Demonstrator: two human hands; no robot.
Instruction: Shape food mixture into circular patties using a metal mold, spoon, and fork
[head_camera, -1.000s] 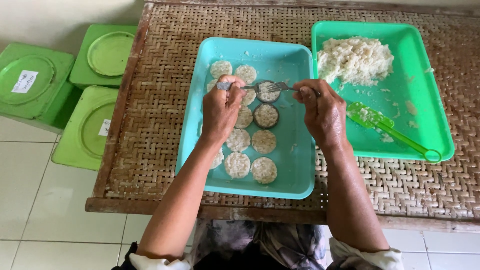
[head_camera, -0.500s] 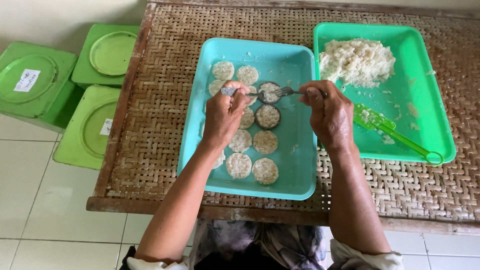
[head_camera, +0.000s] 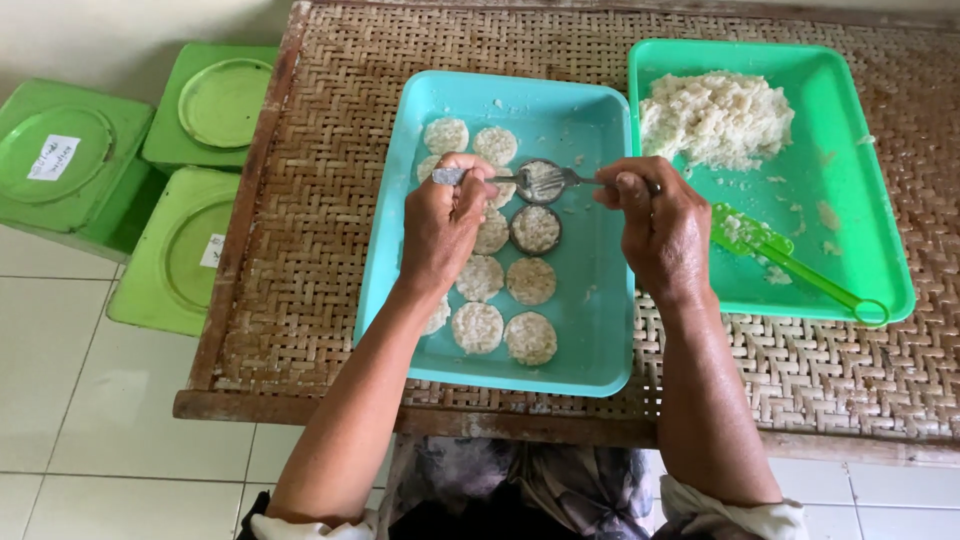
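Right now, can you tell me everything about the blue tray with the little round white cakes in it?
The turquoise tray is a shallow rectangle with rounded corners and a raised rim, and it looks like plastic. It lies flat on the woven table, beside the green tray. Inside, flat round rice cakes sit in rows along its left half, with loose crumbs on the bare right half. The left hand and right hand hover over it with metal utensils.

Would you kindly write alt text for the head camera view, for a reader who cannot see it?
Over a turquoise tray of round white rice patties, the left hand holds a spoon and the right hand a fork, tips meeting. A green tray beside it holds loose rice and a green paddle, on a woven table.
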